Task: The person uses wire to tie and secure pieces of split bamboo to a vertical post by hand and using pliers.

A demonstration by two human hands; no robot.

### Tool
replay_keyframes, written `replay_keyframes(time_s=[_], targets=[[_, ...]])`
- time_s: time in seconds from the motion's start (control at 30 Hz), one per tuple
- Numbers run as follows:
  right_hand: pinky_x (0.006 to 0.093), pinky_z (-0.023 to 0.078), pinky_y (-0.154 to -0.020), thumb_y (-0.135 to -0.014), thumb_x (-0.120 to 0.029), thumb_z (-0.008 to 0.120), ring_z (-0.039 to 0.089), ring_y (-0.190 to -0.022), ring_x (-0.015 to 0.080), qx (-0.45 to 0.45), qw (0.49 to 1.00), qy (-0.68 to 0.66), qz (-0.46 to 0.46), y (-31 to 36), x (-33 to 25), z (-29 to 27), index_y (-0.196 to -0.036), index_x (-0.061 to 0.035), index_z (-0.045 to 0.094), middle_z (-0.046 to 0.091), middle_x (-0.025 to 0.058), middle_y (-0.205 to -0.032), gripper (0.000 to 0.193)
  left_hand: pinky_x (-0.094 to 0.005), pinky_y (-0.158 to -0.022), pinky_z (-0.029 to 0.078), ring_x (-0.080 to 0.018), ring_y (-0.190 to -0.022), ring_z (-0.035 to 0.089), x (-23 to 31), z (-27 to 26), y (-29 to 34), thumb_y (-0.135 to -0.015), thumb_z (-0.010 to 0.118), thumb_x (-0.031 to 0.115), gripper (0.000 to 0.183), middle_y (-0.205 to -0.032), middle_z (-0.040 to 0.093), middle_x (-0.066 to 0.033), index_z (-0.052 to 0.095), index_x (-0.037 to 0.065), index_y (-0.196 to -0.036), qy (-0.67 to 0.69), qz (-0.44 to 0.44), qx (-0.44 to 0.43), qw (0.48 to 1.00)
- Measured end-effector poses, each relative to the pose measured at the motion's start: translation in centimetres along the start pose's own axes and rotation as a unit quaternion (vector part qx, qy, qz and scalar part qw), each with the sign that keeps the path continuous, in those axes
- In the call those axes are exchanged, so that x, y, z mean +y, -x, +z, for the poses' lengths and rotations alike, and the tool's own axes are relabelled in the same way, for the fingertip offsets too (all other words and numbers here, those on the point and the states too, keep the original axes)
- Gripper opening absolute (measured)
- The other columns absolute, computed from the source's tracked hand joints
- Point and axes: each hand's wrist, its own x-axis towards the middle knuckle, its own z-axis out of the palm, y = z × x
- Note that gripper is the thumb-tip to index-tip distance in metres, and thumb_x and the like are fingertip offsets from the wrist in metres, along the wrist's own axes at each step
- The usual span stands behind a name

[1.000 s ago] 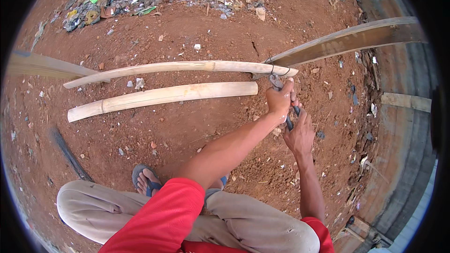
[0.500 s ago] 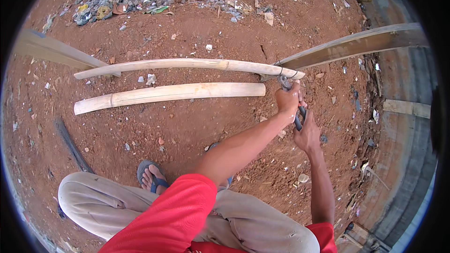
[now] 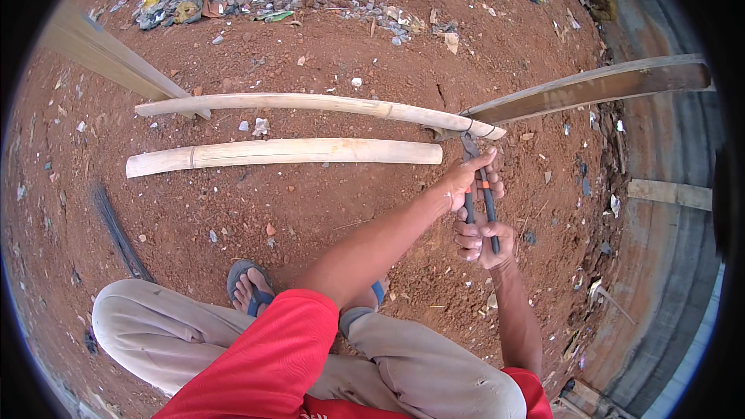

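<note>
A pair of pincers [image 3: 490,209] with long dark handles and orange bands points away from me. Its jaws are at a dark wire [image 3: 469,122] near the right end of a pale bamboo strip [image 3: 310,102]. My left hand [image 3: 461,178] is closed round the handles just below the jaws, thumb stretched along them. Lower down, my right hand [image 3: 497,239] grips the handle ends, its fingers curled. The strip's right end overlaps a split bamboo post [image 3: 590,93]; its left end meets another post [image 3: 116,54]. Whether the jaws bite the wire is too small to tell.
A second, wider bamboo piece [image 3: 318,152] lies on the red soil nearer me. A dark bundle of thin strands [image 3: 118,233] rests at the left. Stones and litter [image 3: 256,0] lie at the back. Corrugated metal sheeting [image 3: 667,248] runs along the right.
Both hands have shifted slightly left and the pincer handles now stand more apart and in fuller view. My right hand is lower on them. The whole view has moved a little.
</note>
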Motion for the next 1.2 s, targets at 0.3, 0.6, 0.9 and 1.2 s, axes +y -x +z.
replay_keyframes(time_s=[0.3,0.6,0.9,1.2], targets=[[0.0463,0.053,-0.083,-0.082,-0.031,0.067,0.067,-0.090,0.0415,0.446,0.320,0.832,-0.078,-0.1,2.8,6.0,-0.131,0.0082,0.045,0.066,0.0265,-0.099,0.066,-0.0404,-0.043,0.045,-0.0161,-0.040,0.043,-1.4,2.2,-1.6,-0.098,0.060,0.023,0.028,-0.055,0.045,-0.0025,0.050,0.008,-0.077,-0.084,0.072,0.156,0.982],[0.0320,0.042,-0.048,-0.092,-0.023,0.065,0.050,-0.057,0.0153,0.320,0.880,0.339,-0.095,0.2,1.5,-0.4,-0.110,-0.0034,0.054,0.052,0.0021,-0.074,0.028,-0.0361,-0.046,0.050,-0.0248,-0.056,0.066,-1.8,0.3,-1.2,-0.090,0.071,0.040,0.041,-0.066,0.063,-0.0101,0.062,0.001,-0.080,-0.378,0.204,0.217,0.877],[0.0224,0.033,-0.039,-0.101,-0.028,0.053,0.040,-0.051,0.0055,0.002,0.989,-0.084,-0.123,-3.6,5.8,-2.2,-0.103,-0.0086,0.051,0.043,-0.0036,-0.073,0.020,-0.0320,-0.037,0.032,-0.0098,-0.040,0.030,1.8,0.1,0.6,-0.096,0.065,0.027,0.028,-0.055,0.034,0.0056,0.052,0.009,-0.078,-0.170,-0.019,0.075,0.982],[0.0293,0.044,-0.048,-0.093,-0.019,0.061,0.054,-0.054,0.0131,0.259,0.904,0.254,-0.225,-6.4,9.2,-0.3,-0.101,-0.0018,0.054,0.057,0.0025,-0.069,0.021,-0.0507,-0.060,0.050,-0.0382,-0.066,0.066,0.3,-1.4,0.9,-0.095,0.060,0.039,0.044,-0.070,0.063,-0.0229,0.061,-0.002,-0.078,-0.599,0.166,0.284,0.730]])
